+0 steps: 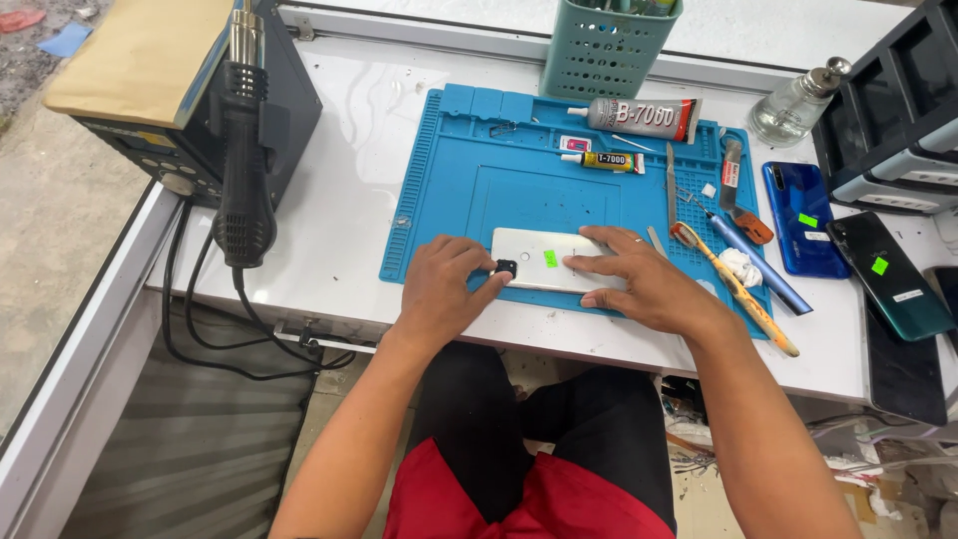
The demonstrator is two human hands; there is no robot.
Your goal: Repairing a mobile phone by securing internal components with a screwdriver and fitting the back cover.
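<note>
— What is seen at the near edge of the blue work mat [469, 160]?

— A white phone [544, 258] is laid face down there, lengthwise, with a small green sticker on its back. It is pressed flat by the right hand [639, 284], whose fingers are spread across its right half; nothing is grasped by that hand, the palm being simply laid on the phone.

— And the left hand [444, 289]?

— It is placed at the phone's left end. A small black part [506, 268] is pinched between its thumb and forefinger, right at the phone's near left corner.

— What is found around them?

— Two glue tubes [639, 118] are laid at the far side of the mat, and a toothbrush [733, 289] with other slim tools at its right edge. A blue phone [803, 220] and a dark green phone [891, 274] are set on the white table [339, 180] to the right, well apart from the hands. A hot-air gun [242, 150] is hung at the far left, and a teal basket [606, 45] is stood behind the mat.
</note>
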